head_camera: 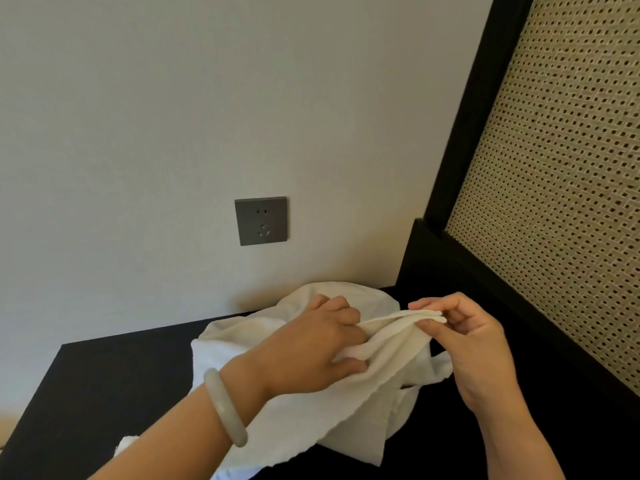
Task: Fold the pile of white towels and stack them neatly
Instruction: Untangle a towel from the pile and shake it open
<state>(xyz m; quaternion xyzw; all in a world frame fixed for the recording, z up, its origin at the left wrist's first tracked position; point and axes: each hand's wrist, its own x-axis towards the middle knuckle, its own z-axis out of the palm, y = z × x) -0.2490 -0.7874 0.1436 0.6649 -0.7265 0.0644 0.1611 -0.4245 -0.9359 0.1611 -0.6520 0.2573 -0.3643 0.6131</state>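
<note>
White towel (391, 341) half-lifted off pile (332, 292), dark counter (104, 375), 6 o'clock in view. Left hand (311, 344) fingers (341, 311) grip bunched cloth. Right hand (474, 344), at its 3 o'clock, pinches edge. Guessing corner-finding stage, no fold yet. Next: shake open, match corners.

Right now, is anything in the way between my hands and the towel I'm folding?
Nothing visible is. The left hand grips the white towel in a bunch, and the right hand pinches its edge. More white cloth lies beneath it on the dark table.
</note>
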